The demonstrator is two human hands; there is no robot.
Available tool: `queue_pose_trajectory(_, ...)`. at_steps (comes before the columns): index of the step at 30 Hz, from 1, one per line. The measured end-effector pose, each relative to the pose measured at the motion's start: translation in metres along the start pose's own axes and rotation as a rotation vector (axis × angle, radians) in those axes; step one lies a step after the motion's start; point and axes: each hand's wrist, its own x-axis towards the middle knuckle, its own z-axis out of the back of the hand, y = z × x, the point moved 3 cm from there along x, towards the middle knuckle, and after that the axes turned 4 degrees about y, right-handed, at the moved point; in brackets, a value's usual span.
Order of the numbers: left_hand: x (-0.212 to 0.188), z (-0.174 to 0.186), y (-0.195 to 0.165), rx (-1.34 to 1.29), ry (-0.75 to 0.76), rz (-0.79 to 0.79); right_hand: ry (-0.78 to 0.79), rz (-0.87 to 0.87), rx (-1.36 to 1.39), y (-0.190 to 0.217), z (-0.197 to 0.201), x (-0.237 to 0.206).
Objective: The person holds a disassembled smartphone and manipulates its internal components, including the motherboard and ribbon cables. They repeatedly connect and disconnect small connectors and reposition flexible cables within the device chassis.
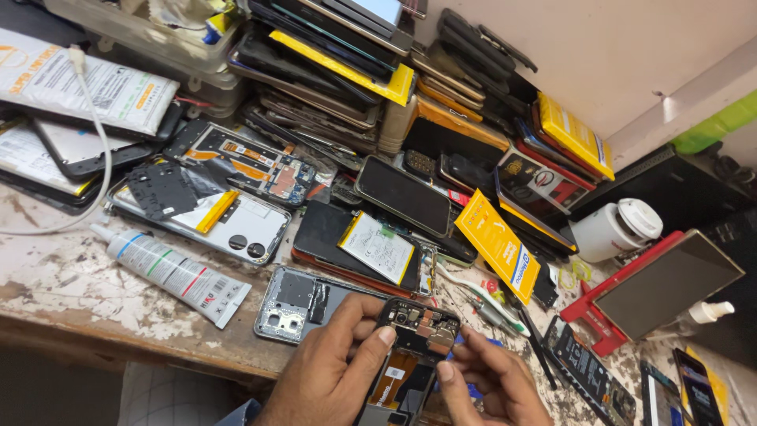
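Two Hands on an Opened Phone

Both hands hold an opened phone (410, 347) with its back off, circuit board and orange ribbon showing, low at the near edge of the worn workbench (87, 292). The left hand (331, 371) is clamped along its left side, thumb pressed on the board. The right hand (493, 379) pinches its right edge, fingertips closed on the frame. Just left lies a grey back cover (296, 304); further left, a glue tube (169, 272). Behind, a loose battery (380, 248) rests before stacked phones (331, 71).
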Motion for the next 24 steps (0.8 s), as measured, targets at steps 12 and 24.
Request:
queue_pose_trajectory(12, 0.0, -0.002, -0.002, -0.041, 0.027, 0.008, -0.019, -0.083, 0.233, -0.011, 0.004, 0.007)
queue_pose_trajectory(24, -0.001, -0.002, -0.006, 0.042, 0.096, -0.064, -0.005, -0.055, 0.099, 0.029, 0.007, 0.022)
